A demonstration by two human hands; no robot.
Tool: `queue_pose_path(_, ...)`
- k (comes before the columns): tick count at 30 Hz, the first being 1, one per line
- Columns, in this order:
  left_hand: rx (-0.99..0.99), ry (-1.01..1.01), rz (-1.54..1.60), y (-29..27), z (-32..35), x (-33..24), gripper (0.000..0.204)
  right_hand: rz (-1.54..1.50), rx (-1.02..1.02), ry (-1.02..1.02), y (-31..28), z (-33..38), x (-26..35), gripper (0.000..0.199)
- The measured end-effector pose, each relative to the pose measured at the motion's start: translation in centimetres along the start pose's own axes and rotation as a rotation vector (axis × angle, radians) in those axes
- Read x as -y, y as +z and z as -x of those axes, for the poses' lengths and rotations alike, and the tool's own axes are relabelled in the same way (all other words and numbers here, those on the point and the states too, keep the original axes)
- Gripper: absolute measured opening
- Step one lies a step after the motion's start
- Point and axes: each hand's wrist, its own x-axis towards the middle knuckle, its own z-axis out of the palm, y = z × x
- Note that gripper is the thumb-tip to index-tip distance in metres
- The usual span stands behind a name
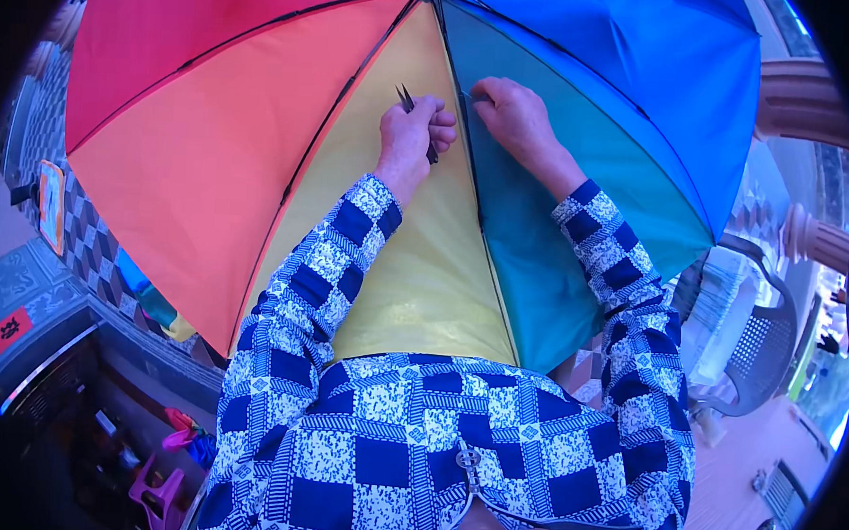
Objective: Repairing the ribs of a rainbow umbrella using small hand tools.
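An open rainbow umbrella [202,151] spreads before me, its inner side with thin dark ribs [305,170] facing me. Over the yellow panel, my left hand [411,141] is closed around a small black tool [406,99] with two slim pointed tips. The tips stick up above the thumb, and the tool's other end shows below the fingers. My right hand [520,127] is over the green panel, its fingertips pinched together beside the rib between yellow and green. Whatever lies in that pinch is too small to make out.
To the right stands a grey plastic chair [766,351] with pale cloth or plastic beside it. A pink stool [156,495] is at the lower left. Multicoloured fabric [148,296] shows under the umbrella's left edge. Pinkish columns [811,102] rise at the far right.
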Motion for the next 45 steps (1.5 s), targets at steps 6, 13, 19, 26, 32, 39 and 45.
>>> queue_pose_path(6,-0.013,0.010,0.008,0.8,-0.6,1.6,0.022,-0.046,0.105,0.034,0.1,-0.6,-1.3,0.015)
queue_pose_path(13,-0.031,0.027,0.008,1.5,-0.7,2.0,0.023,-0.024,0.124,0.060,0.1,-0.6,-2.1,0.019)
queue_pose_path(19,-0.053,0.031,0.002,1.9,-1.1,2.4,0.021,-0.051,0.033,0.046,1.5,-1.3,-2.8,0.016)
queue_pose_path(26,-0.085,0.120,-0.067,3.4,-1.7,2.3,0.014,-0.240,-0.034,0.076,2.3,-1.4,-3.3,0.016)
queue_pose_path(32,-0.088,0.173,-0.164,3.7,-2.1,1.6,0.009,-0.254,-0.054,0.066,1.9,-1.1,-3.4,0.015)
queue_pose_path(39,-0.208,0.232,-0.061,3.4,-2.2,2.0,0.012,-0.164,-0.062,0.051,1.0,-0.6,-2.8,0.015)
queue_pose_path(45,-0.229,0.252,0.122,2.6,-2.3,2.3,0.011,-0.001,-0.075,0.072,-0.6,-0.6,-3.0,0.016)
